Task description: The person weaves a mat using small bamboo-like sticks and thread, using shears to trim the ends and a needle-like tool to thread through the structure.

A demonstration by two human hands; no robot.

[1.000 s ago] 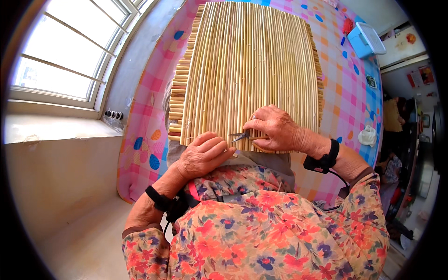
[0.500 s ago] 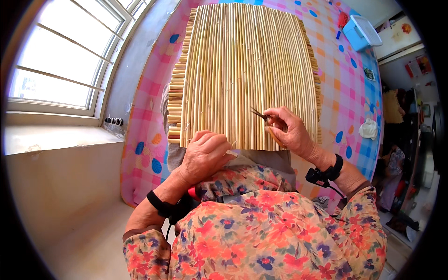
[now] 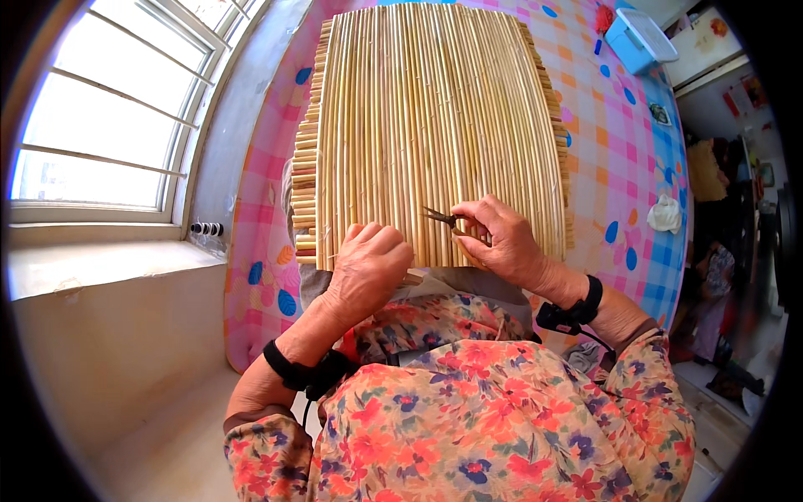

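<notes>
A wide mat of pale yellow stalks (image 3: pixel 427 125), laid side by side, spreads in front of me, with a crosswise layer of stalk ends (image 3: pixel 306 192) jutting out under its left side. At the mat's near edge, left of the middle, my left hand (image 3: pixel 368 266) is closed with its fingers curled down; what they hold is hidden. My right hand (image 3: pixel 503 244) grips a small pair of dark scissors (image 3: pixel 442 217) over the near part of the mat. The blades point left, toward my left hand, and look slightly parted.
Under the mat lies a checked pink and blue cover (image 3: pixel 615 159). A light blue lidded box (image 3: pixel 636 43) stands at the far right, and a white crumpled bag (image 3: pixel 665 214) lies nearer. On the left are a barred window (image 3: pixel 109 125) and its sill (image 3: pixel 109 268).
My right hand has moved left with the scissors, bringing the blades closer to my left hand. My left hand has shifted slightly up onto the mat's edge. The view has turned a little.
</notes>
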